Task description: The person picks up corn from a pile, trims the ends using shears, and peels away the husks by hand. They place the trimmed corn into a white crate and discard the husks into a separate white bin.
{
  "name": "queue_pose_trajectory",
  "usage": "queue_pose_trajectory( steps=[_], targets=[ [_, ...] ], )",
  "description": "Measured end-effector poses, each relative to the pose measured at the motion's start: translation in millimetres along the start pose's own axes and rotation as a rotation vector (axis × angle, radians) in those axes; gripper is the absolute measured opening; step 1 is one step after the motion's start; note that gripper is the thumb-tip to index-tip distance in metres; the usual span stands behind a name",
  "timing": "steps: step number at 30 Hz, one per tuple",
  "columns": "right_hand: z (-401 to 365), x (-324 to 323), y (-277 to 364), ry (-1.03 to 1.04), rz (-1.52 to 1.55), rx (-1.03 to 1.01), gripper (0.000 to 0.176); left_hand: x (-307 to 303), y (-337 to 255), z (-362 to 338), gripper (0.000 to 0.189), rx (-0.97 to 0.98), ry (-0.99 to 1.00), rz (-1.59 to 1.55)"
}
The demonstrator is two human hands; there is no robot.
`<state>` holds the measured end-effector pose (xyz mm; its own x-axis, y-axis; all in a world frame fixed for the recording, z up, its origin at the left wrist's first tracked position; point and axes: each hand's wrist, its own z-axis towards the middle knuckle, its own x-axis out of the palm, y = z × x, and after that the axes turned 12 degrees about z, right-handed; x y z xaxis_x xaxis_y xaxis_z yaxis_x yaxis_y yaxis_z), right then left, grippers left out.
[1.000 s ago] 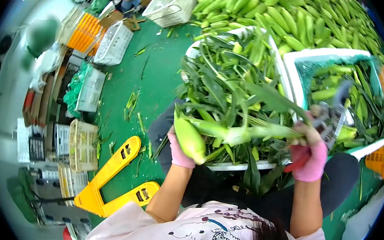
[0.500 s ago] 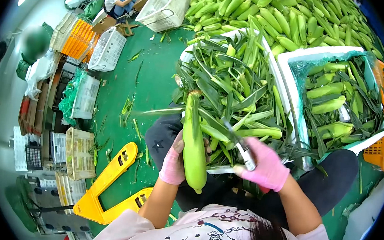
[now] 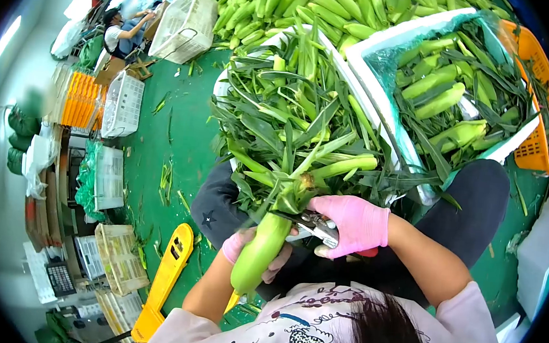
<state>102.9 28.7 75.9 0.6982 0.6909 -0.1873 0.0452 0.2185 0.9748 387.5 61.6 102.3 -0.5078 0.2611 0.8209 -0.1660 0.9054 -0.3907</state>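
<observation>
A green ear of corn in its husk [image 3: 260,251] lies tilted in my left hand [image 3: 238,245], whose fingers wrap round it from below. My right hand [image 3: 353,226], in a pink glove, is closed on silver pruning shears [image 3: 316,226] with a bit of red showing at the lower end. The blades of the shears touch the corn near its stalk end, partly hidden by leaves. Just beyond both hands is a heap of cut leaves and stalks [image 3: 291,121] in a white box [image 3: 352,81].
To the right stands a white foam box [image 3: 373,108] lined with green film, holding corn, beside an orange crate [image 3: 539,121]. A large corn pile [image 3: 313,4] lies behind. At left are a yellow pallet jack [image 3: 166,279], stacked crates [image 3: 122,105] and a seated person [image 3: 121,33].
The corn has moved lower and tilted, with its stalk end now pointing up and right. My right hand has brought the shears leftward against that end. The head view has shifted.
</observation>
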Motion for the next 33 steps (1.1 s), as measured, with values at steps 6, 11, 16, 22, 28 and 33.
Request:
queue_pose_trajectory(
  steps=[6, 11, 16, 22, 28, 33],
  targets=[
    [8, 27, 0, -0.197, 1.042, 0.53, 0.023, -12, -13, 10, 0.086, 0.079, -0.309, 0.369],
    [14, 50, -1, -0.394, 1.499, 0.803, 0.022, 11, -22, 23, 0.071, 0.261, -0.562, 0.839],
    [10, 25, -59, -0.904, 1.707, 0.56, 0.018, 27, -8, -3, 0.079, 0.306, -0.356, 0.711],
    [4, 53, -44, -0.639, 1.783, 0.607, 0.022, 20, 24, 24, 0.06, 0.022, -0.166, -0.705],
    [-15, -12, -32, -1.161, 1.679, 0.38, 0.019, 4, -124, 92, 0.056, -0.014, -0.381, 0.105],
    [-31, -61, -4, -1.16, 1.462, -0.006, 0.026, 62, -397, 274, 0.042, 0.899, -0.428, 0.832]
  ],
)
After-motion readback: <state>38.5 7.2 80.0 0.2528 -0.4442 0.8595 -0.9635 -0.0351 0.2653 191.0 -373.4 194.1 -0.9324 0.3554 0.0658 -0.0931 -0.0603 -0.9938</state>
